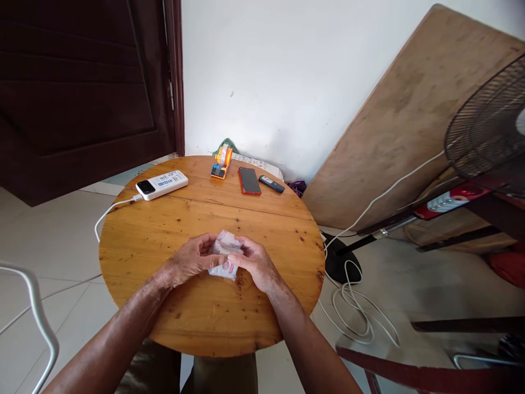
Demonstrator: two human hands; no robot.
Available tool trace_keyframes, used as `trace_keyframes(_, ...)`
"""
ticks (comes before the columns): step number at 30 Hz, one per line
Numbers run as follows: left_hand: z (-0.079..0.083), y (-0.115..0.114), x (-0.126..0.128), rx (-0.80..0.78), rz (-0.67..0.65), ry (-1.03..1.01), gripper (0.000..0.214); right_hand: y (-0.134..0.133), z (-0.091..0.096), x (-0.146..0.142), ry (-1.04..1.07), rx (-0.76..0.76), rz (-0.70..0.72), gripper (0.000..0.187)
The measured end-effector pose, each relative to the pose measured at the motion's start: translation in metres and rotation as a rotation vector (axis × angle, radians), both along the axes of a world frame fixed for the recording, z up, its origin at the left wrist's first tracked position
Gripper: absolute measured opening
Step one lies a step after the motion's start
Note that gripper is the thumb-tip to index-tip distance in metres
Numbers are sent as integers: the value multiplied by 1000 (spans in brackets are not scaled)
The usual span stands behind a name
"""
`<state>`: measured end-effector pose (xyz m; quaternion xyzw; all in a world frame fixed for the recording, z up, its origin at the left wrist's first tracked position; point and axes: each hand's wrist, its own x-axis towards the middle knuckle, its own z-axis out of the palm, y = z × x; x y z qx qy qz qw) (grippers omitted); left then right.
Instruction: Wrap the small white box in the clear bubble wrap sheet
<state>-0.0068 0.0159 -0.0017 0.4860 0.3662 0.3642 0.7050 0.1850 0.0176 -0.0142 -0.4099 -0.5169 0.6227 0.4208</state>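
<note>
Over the middle of a round wooden table (164,230), both my hands hold a small bundle of banknotes (227,246). My left hand (189,262) grips the bundle from the left, fingers curled round its edge. My right hand (254,262) pinches it from the right, thumb on top. The notes are pale with pinkish print and partly hidden by my fingers.
At the table's far side lie a white power bank (162,185) with a white cable, an orange tape dispenser (222,162), a red phone (249,180) and a small dark phone (271,184). A standing fan (488,131) and a leaning wooden tabletop (402,126) stand at the right. A dark door (82,93) is at the left.
</note>
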Motion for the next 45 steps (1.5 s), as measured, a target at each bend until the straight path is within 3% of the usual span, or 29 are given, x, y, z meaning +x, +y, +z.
trace_keyframes(9, -7, 0, 3, 62, 170, 143, 40, -2, 1, -3, -304, 320, -121, 24)
trace_keyframes(13, -5, -2, 4, 147, 223, 262, 56, -5, 2, -6, -393, 411, -170, 22)
trace_keyframes(17, -5, -1, 5, 110, 222, 171, 76, -4, 3, -10, -463, 517, -193, 19)
trace_keyframes(25, -4, -1, 4, 167, 239, 223, 65, 5, 13, -15, -543, 834, -225, 18)
trace_keyframes(34, -5, 1, 1, 169, 223, 152, 63, 6, 23, -16, -596, 899, -244, 15)
trace_keyframes(40, -10, 3, -1, 137, 193, 127, 61, -10, 21, -19, -637, 928, -236, 16)
trace_keyframes(45, -4, 3, -4, 109, 144, 127, 48, -25, 17, -20, -703, 1007, -245, 19)
